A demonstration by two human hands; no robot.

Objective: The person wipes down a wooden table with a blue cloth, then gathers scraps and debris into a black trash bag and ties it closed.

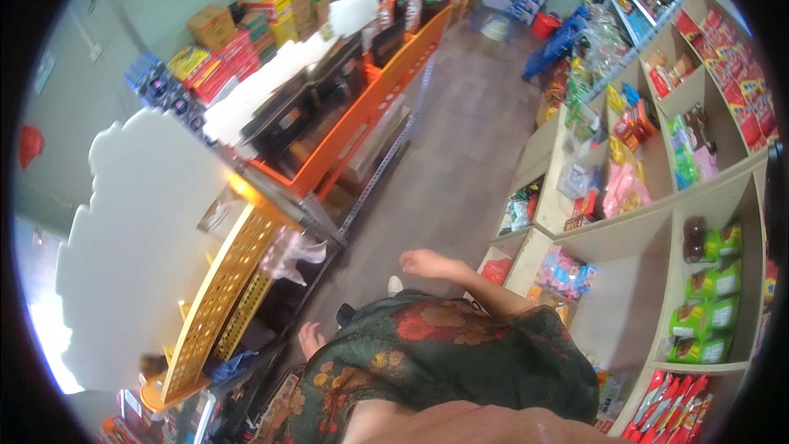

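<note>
Over the grey wood-look floor [456,105], my right hand [425,263] hangs in front of my body with loosely bent fingers and nothing visible in it. My left hand [311,340] is low at my other side, fingers apart and holding nothing that I can see; part of it is hidden by my patterned sleeve. Nearest to the left hand is a dark lower shelf on the left, below a yellow perforated rack [212,296]. A translucent plastic bag [293,256] hangs at that rack's end. On the right, closest to my right arm, stands a wooden shelf unit [622,283].
Along the left runs an orange-edged metal rack [370,105] with black bins [290,117]. Cardboard boxes [212,26] are stacked by the wall. Several green packs [703,320] and red packets [666,407] fill right-hand compartments. A red bucket [545,25] stands at the aisle's far end.
</note>
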